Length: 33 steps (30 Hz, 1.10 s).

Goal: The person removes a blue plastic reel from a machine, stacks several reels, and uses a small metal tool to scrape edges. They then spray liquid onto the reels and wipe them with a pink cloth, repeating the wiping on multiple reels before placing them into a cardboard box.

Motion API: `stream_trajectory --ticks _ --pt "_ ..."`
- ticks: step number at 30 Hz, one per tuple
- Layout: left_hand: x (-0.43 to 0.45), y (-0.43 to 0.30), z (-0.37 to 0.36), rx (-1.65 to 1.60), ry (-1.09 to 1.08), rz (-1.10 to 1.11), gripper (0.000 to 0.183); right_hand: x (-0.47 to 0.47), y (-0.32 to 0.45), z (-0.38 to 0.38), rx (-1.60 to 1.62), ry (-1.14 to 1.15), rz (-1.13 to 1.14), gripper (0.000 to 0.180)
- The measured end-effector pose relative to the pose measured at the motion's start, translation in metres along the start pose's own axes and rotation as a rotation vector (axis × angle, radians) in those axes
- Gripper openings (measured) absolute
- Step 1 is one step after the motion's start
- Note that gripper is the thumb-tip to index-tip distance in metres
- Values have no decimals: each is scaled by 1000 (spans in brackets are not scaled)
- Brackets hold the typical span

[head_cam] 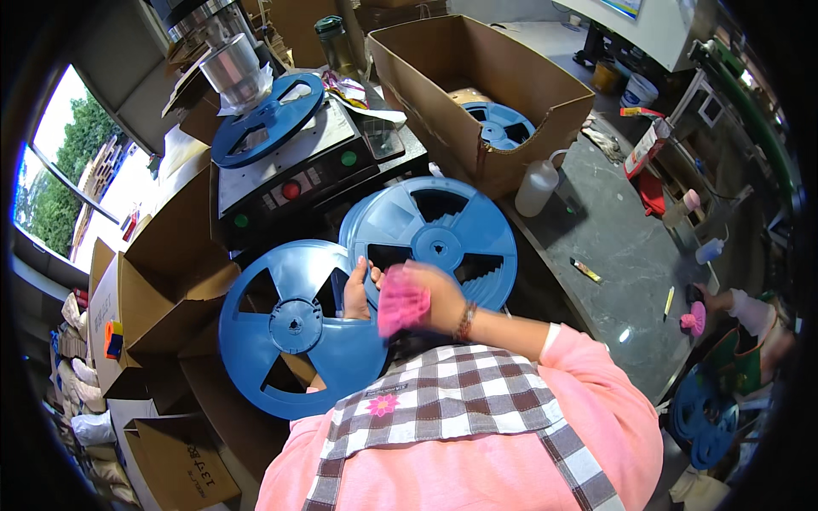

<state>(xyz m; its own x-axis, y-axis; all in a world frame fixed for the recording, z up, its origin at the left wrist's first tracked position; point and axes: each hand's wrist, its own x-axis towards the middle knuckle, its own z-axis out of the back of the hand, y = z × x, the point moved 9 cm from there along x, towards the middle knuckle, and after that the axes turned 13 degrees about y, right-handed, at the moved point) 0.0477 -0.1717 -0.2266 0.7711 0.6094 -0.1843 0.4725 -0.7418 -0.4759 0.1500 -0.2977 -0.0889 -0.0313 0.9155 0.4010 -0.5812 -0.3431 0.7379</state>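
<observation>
My left hand (356, 295) grips a blue plastic reel (255, 351), its fingers and thumb showing near the right edge of the disc. The forearm passes behind the reel and is partly seen through a lower opening. In my right hand (442, 299) is a bunched pink cloth (402, 300), blurred, over the right edge of that reel. Just beyond both hands leans a stack of similar blue reels (396, 220), tilted towards me, with several edges visible through the front reel's openings.
A press machine (287, 172) at the upper left holds another reel (268, 121) under its metal head. Cardboard boxes (422, 70) stand ahead and left. The grey table (613, 255) bears a squeeze bottle (537, 188) and a marker (585, 270). Another person's hand (716, 300) is at right.
</observation>
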Motion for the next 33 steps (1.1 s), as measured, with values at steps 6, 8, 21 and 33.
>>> stream_trajectory --ticks 6,8,21,33 --pt "-6 -11 -21 133 42 -84 29 -88 -68 72 132 -210 -226 33" --pt "-4 -6 -25 148 67 -73 29 -153 -190 110 113 -605 -730 27" --pt "-3 -3 -37 172 119 -74 30 -21 -85 106 -95 -391 -485 40" --pt "-10 -6 -45 347 188 -152 33 -100 -110 104 -395 -217 -308 25"
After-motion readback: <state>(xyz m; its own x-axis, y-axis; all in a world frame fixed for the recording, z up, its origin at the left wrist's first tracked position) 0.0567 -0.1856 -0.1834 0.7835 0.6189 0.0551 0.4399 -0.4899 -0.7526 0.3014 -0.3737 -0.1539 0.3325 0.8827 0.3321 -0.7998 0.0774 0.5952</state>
